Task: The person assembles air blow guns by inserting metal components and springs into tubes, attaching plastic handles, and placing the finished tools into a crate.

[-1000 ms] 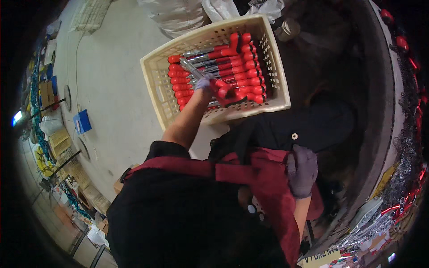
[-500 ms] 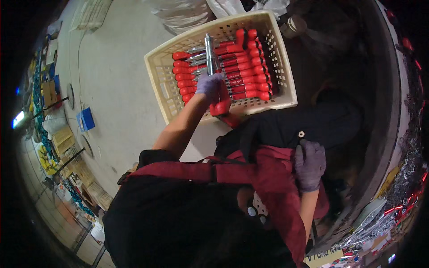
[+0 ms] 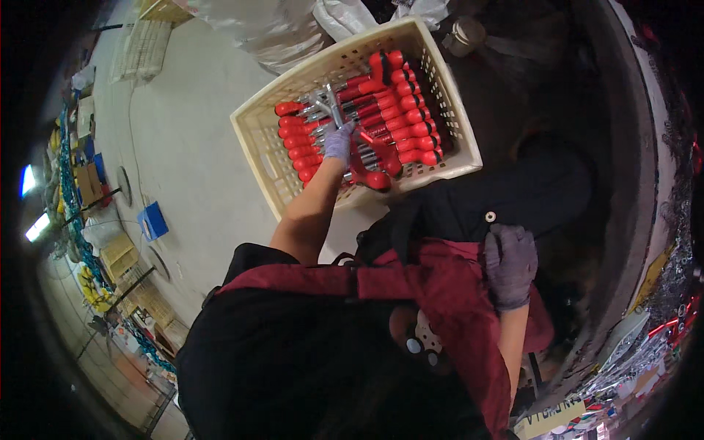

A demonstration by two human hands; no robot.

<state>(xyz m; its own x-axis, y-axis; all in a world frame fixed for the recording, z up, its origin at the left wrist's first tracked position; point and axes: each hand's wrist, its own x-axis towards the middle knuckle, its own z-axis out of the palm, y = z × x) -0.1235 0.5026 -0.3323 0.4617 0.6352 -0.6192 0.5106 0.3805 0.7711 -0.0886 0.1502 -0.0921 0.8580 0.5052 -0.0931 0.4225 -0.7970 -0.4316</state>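
My left hand (image 3: 339, 142), in a thin purple glove, is closed around a red-handled tool with a shiny metal shaft (image 3: 334, 105). Its shaft points away from me and its red grip slants toward me; I cannot tell the tool's exact kind. It is over a cream plastic basket (image 3: 258, 150), where rows of similar red-handled tools (image 3: 411, 119) lie side by side. Further right, my right hand (image 3: 510, 265), in a dark grey glove, rests on my dark-clothed thigh near the red apron, fingers curled in and nothing visible in them.
White sacks (image 3: 282, 33) stand behind the basket, and a pale round container (image 3: 465, 37) sits at its far right. On the grey floor to the left lies a blue box (image 3: 152, 221). Shelves of goods line the far left; metal parts pile up at the lower right.
My left hand has lowered the tool toward the tools in the basket, and the shaft has tilted left. The right hand's fingers have curled in on the thigh.
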